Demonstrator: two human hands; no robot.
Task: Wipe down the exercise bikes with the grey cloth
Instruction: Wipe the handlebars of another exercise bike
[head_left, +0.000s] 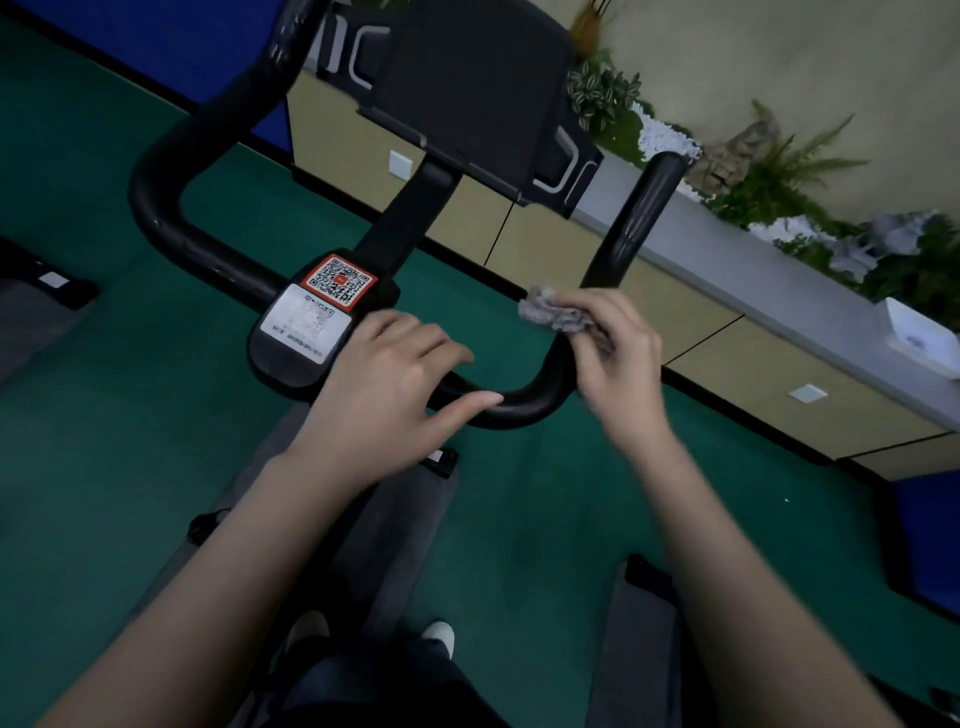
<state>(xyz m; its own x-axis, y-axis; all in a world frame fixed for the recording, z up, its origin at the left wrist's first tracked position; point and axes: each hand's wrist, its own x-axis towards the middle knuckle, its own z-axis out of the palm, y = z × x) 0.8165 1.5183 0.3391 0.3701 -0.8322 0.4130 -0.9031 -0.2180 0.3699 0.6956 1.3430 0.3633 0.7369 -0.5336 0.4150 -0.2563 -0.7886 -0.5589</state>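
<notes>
While the left hand (384, 395) rests with relaxed, spread fingers on the handlebar (514, 402), the right hand (615, 358) pinches the grey cloth (553, 312) against the bar's right bend.

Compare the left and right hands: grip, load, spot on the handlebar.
Left hand is loosely spread; right hand is curled. Left hand holds nothing; right hand pinches the bunched grey cloth. Left hand lies over the middle of the handlebar, by the QR stickers; right hand is at its right bend. Both are bare and at the same bar.
</notes>
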